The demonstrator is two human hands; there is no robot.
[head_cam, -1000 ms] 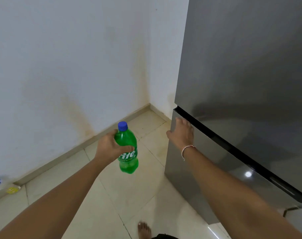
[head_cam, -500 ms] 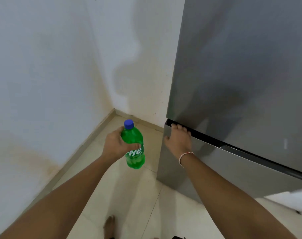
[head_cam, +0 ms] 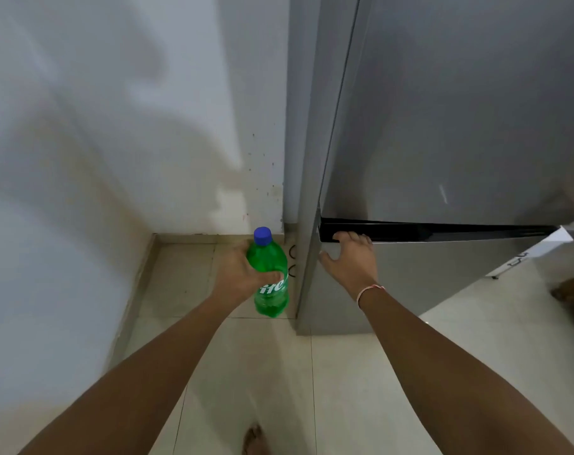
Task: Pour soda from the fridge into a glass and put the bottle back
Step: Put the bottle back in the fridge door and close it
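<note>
Left hand (head_cam: 238,274): wrapped around upright green soda bottle (head_cam: 270,280), blue cap on.
Right hand (head_cam: 349,261): fingers curled into fridge (head_cam: 459,126) door's handle recess.

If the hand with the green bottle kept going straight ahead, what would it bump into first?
Probably the white wall at the corner, just left of the fridge. The left hand points the green bottle that way with nothing between, though depth is hard to judge.

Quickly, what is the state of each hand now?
Left hand: closed around the green soda bottle.
Right hand: fingers hooked into the fridge door recess, holding nothing loose.
</note>
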